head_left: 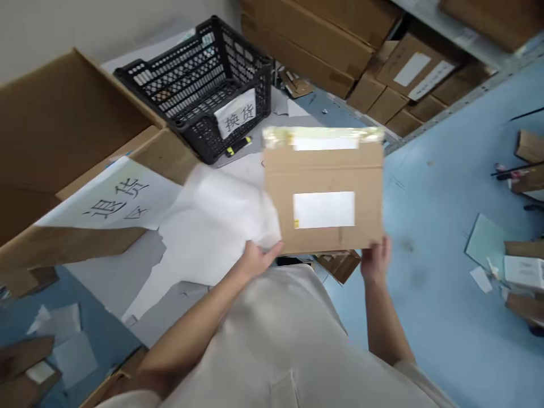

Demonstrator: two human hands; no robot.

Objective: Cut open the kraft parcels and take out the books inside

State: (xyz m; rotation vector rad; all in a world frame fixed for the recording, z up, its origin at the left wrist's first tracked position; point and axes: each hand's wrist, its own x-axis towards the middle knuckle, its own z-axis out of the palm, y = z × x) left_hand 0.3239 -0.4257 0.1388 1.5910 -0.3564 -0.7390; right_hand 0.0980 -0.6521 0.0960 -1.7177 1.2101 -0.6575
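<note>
Hands, left hand (255, 258) and right hand (376, 260), hold sealed cardboard box (325, 195).

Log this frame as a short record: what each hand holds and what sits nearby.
left hand: grips the lower left corner of the cardboard box, with a white sheet beside it
right hand: grips the box's lower right corner
box: held up, white label facing the camera, tape along the top
nearby: black crate with a paper sign, large open carton
floor: blue, scattered scraps
</note>
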